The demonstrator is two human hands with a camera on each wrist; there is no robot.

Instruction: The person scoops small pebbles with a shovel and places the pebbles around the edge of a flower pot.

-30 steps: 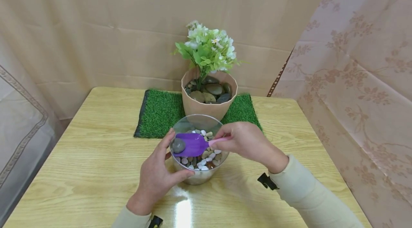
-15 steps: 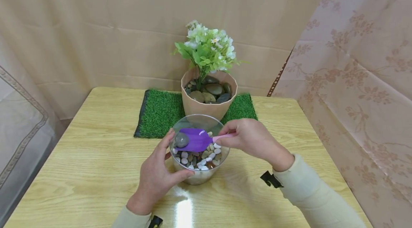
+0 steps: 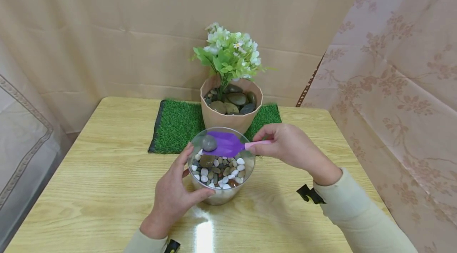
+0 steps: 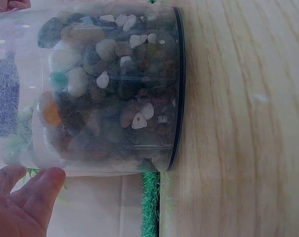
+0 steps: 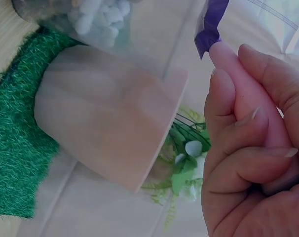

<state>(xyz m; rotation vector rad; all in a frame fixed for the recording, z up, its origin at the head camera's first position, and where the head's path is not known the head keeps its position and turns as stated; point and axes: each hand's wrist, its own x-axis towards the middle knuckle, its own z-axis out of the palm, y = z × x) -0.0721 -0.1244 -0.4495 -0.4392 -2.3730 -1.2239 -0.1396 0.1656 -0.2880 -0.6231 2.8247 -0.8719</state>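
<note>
My right hand [image 3: 290, 150] grips the pink handle [image 5: 250, 84] of a small purple toy shovel [image 3: 228, 148]. A round grey stone [image 3: 209, 142] lies near the tip of its blade, over the far side of a clear plastic container [image 3: 219, 198]. White, brown and grey pebbles [image 3: 217, 171] fill the container's lower part; the left wrist view shows them through its wall. My left hand [image 3: 173, 193] holds the container's near left side, thumb in front and fingers spread along the rim. In the right wrist view, my right fingers are curled round the handle.
Close behind the container, a peach flowerpot [image 3: 228, 122] with large dark stones and white-green flowers [image 3: 235, 52] stands on a green grass mat [image 3: 178, 128]. The wooden table [image 3: 107, 165] has curtains [image 3: 143, 46] behind it and at both sides.
My right hand has lifted the shovel and moved it away from me and to the right, with the grey stone on the blade. My left hand stays on the container.
</note>
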